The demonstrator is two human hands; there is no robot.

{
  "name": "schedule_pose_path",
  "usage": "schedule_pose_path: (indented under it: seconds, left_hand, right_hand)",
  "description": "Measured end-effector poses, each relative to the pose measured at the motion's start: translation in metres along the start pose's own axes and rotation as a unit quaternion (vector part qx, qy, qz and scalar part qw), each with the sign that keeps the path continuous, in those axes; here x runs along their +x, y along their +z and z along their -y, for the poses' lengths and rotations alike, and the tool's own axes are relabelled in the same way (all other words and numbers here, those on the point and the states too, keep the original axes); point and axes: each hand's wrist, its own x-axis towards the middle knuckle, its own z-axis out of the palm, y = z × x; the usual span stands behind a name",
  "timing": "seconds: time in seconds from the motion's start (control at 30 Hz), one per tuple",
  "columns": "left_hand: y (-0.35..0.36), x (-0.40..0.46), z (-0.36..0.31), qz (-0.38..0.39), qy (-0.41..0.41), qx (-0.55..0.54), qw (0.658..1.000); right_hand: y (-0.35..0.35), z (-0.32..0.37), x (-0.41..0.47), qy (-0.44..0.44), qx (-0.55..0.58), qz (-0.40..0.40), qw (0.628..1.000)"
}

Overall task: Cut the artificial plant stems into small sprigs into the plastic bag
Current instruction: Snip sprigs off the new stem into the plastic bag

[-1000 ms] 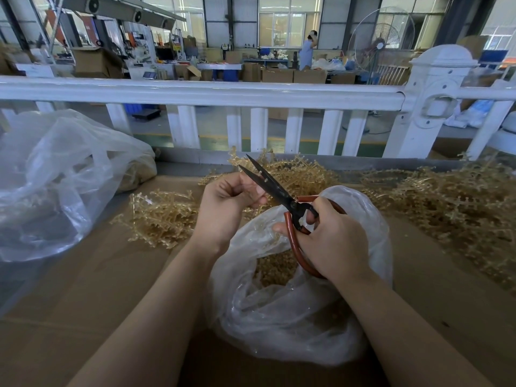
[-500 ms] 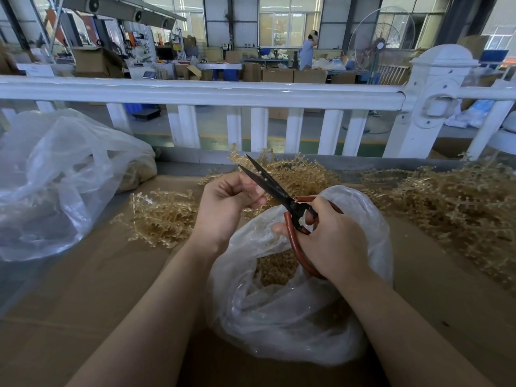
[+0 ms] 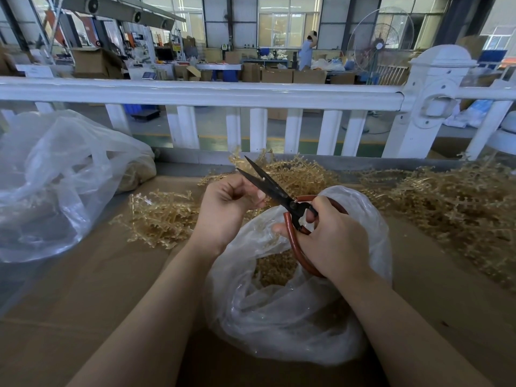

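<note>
The right hand (image 3: 332,241) grasps the red handle loops of the scissors (image 3: 279,191), thumb through one loop and fingers round the other. The blades stand slightly parted and point up and away to the left, their long axis running diagonally from the right hand toward the far rail. The left hand (image 3: 229,208) is clenched just beside the blades, touching or nearly touching their lower edge; whether it pinches a stem cannot be told, since nothing shows between its fingers. The clear plastic bag (image 3: 279,317) sits open on the cardboard-covered counter (image 3: 83,303) directly beneath both hands and already holds a heap of cut sprigs (image 3: 275,270). Uncut tan artificial plant stems (image 3: 162,216) lie on the counter just left of the left hand; a larger pile (image 3: 452,208) lies to the right, beyond the bag. The left hand is the nearer to the left pile, so the next stem is likely to be fed from that side across the open blades, above the bag mouth
</note>
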Motion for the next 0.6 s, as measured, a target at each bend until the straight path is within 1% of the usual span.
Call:
schedule_pose_path:
  seconds: [0.13,0.4,0.53,0.6]
  left_hand:
    - [0.0019,-0.0016,-0.0038,0.011,0.006,-0.005,1.0]
    - [0.0038,-0.0032,-0.0079,0.003,-0.004,-0.023,1.0]
    - [0.0049,-0.0033,-0.0092,0.001,-0.012,-0.047,0.999]
    - [0.0057,-0.0029,-0.0095,0.002,-0.017,-0.053,0.998]
  right_hand:
    - [0.0004,-0.0007,-0.0013,-0.012,0.003,-0.002,1.0]
    - [0.0011,-0.0027,-0.0013,-0.027,0.002,-0.001,1.0]
    - [0.0011,-0.0016,-0.0007,-0.018,0.0,-0.002,1.0]
    - [0.002,-0.0019,-0.0012,-0.008,0.017,0.002,1.0]
